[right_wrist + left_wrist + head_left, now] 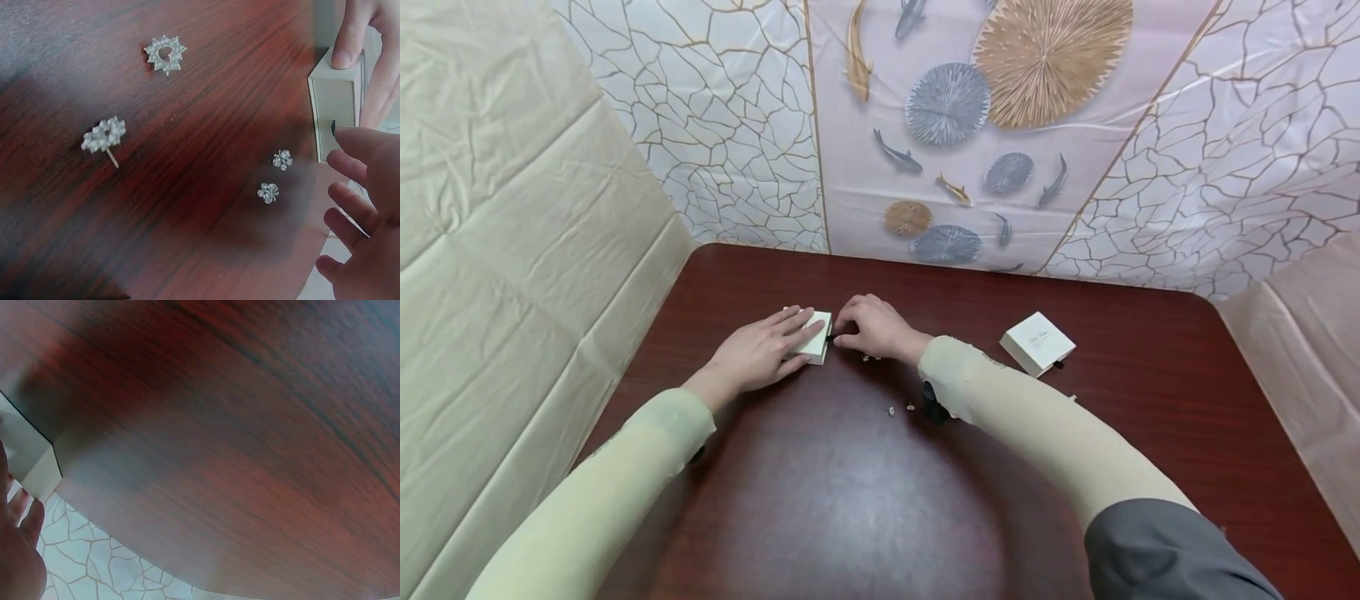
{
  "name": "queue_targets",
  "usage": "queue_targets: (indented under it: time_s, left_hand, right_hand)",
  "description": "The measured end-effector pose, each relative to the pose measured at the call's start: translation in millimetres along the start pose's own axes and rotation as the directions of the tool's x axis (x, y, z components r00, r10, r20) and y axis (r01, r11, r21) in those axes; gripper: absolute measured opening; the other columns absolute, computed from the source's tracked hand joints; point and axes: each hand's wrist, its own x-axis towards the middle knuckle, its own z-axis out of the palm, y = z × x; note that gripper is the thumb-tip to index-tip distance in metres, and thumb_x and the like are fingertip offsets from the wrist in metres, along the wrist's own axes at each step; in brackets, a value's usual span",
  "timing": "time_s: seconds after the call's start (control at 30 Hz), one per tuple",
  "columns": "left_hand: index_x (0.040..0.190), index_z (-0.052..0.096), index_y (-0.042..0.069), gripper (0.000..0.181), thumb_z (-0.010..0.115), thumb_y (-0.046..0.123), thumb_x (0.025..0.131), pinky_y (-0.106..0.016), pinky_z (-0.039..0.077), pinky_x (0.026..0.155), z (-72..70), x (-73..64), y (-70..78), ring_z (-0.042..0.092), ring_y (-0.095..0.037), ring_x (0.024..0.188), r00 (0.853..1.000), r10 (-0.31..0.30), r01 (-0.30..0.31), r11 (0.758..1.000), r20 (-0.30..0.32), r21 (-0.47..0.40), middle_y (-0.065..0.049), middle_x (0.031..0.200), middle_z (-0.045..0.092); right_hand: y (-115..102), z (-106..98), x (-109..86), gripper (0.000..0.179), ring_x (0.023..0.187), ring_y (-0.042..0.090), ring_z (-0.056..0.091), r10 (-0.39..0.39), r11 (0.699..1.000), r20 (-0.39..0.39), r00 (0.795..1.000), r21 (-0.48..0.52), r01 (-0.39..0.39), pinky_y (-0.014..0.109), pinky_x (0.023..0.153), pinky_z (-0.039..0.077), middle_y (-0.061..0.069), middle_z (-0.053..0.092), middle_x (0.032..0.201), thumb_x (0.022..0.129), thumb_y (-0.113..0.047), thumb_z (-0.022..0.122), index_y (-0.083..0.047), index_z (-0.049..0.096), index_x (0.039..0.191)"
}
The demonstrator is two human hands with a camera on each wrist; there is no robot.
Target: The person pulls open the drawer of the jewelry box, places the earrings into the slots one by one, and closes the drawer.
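A small white drawer-style box (820,322) lies on the dark wood table. My left hand (758,348) holds it, fingers spread across the top and thumb against the near side. In the right wrist view, the box's end face (334,103) has a black ribbon tab (333,127). My right hand (874,325) pinches at that tab with thumb and index finger, the other fingers loosely bent. On the table by my right hand lie two small flower-shaped stud earrings (282,159). Nearer me are two larger sparkling earrings, one a ring of stones (165,55), the other with its post (112,158) showing.
A second white box (1038,342) with printing on its lid and a black tab (1058,364) stands to the right. A small pale piece (1072,397) lies near it, by my right sleeve. Patterned cloth (737,125) hangs behind the table's far edge.
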Motion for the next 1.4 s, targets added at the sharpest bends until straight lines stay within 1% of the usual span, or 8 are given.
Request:
queue_targets:
  time_s: [0.13,0.23,0.37,0.47,0.63,0.9,1.17,1.4]
  left_hand:
    - [0.16,0.05,0.01,0.062,0.066,0.037,0.106,-0.047,0.039,0.124,0.5,-0.5,-0.5,0.048,-0.039,0.149,1.0,0.0,0.0,1.0,-0.003,-0.003,-0.022,0.162,0.049]
    - [0.16,0.05,0.009,0.062,0.066,0.036,0.106,-0.047,0.039,0.124,1.6,-0.7,-0.9,0.048,-0.039,0.149,1.0,0.0,0.0,1.0,-0.009,-0.006,-0.022,0.162,0.048]
    - [0.16,0.051,0.01,0.062,0.066,0.037,0.106,-0.048,0.039,0.124,1.7,-1.0,-0.8,0.048,-0.039,0.149,1.0,0.001,-0.001,1.0,-0.015,-0.011,-0.022,0.162,0.049]
    - [0.16,0.051,0.01,0.062,0.066,0.037,0.106,-0.048,0.04,0.124,1.3,-1.0,-0.5,0.048,-0.039,0.149,1.0,0.003,-0.004,1.0,-0.018,-0.013,-0.021,0.162,0.049]
    - [0.16,0.051,0.009,0.062,0.066,0.035,0.106,-0.048,0.038,0.125,2.7,-0.4,-0.4,0.047,-0.04,0.15,1.0,0.014,-0.014,1.0,-0.021,-0.015,-0.023,0.162,0.049]
    - [0.16,0.05,0.008,0.062,0.065,0.035,0.107,-0.049,0.038,0.125,4.0,-1.9,-1.3,0.047,-0.04,0.15,1.0,0.014,-0.014,1.0,-0.022,-0.011,-0.023,0.162,0.048]
    - [0.161,0.049,0.009,0.062,0.064,0.035,0.107,-0.049,0.039,0.124,4.5,-3.2,-0.5,0.046,-0.04,0.151,1.0,0.002,-0.002,1.0,-0.017,-0.011,-0.022,0.163,0.047]
    - [0.16,0.05,0.009,0.061,0.065,0.035,0.107,-0.05,0.04,0.123,5.4,-2.5,-1.1,0.047,-0.041,0.15,1.0,0.004,-0.005,1.0,-0.03,-0.017,-0.023,0.162,0.048]
  right_hand:
    - [0,3,3.4,0.02,0.132,0.03,0.057,-0.006,1.0,-0.013,1.0,-0.017,0.006,0.047,0.117,0.044,0.01,0.066,0.14,0.101,-0.027,0.077,-0.012,0.081,0.113]
    - [-1,4,4.9,0.019,0.136,0.031,0.056,-0.004,1.0,-0.019,1.0,-0.021,0.004,0.051,0.125,0.034,0.01,0.065,0.141,0.1,-0.026,0.077,-0.012,0.082,0.112]
    - [-3,6,6.3,0.017,0.141,0.032,0.052,0.0,1.0,-0.024,1.0,-0.027,0.0,0.059,0.13,0.022,0.01,0.064,0.143,0.1,-0.025,0.078,-0.012,0.082,0.11]
    - [-3,8,7.3,0.015,0.143,0.032,0.051,0.001,1.0,-0.032,0.999,-0.025,-0.001,0.062,0.13,0.021,0.009,0.063,0.145,0.099,-0.025,0.079,-0.013,0.082,0.107]
    - [-2,12,8.3,0.012,0.144,0.033,0.049,-0.008,0.999,-0.038,0.999,-0.043,0.007,0.063,0.13,0.018,0.009,0.06,0.149,0.098,-0.025,0.08,-0.014,0.08,0.101]
    - [-4,17,9.3,0.008,0.154,0.034,0.039,-0.034,0.996,-0.056,0.998,-0.082,0.029,0.064,0.131,0.012,0.009,0.052,0.16,0.099,-0.022,0.078,-0.016,0.08,0.096]
    - [-4,21,5.6,0.01,0.163,0.031,0.025,-0.047,0.992,-0.058,0.997,-0.118,0.04,0.064,0.131,0.005,0.012,0.041,0.17,0.102,-0.024,0.075,-0.018,0.078,0.094]
    - [-1,22,3.2,0.012,0.164,0.031,0.022,-0.032,0.993,-0.06,0.998,-0.119,0.025,0.065,0.131,0.004,0.011,0.038,0.171,0.103,-0.025,0.074,-0.018,0.075,0.093]
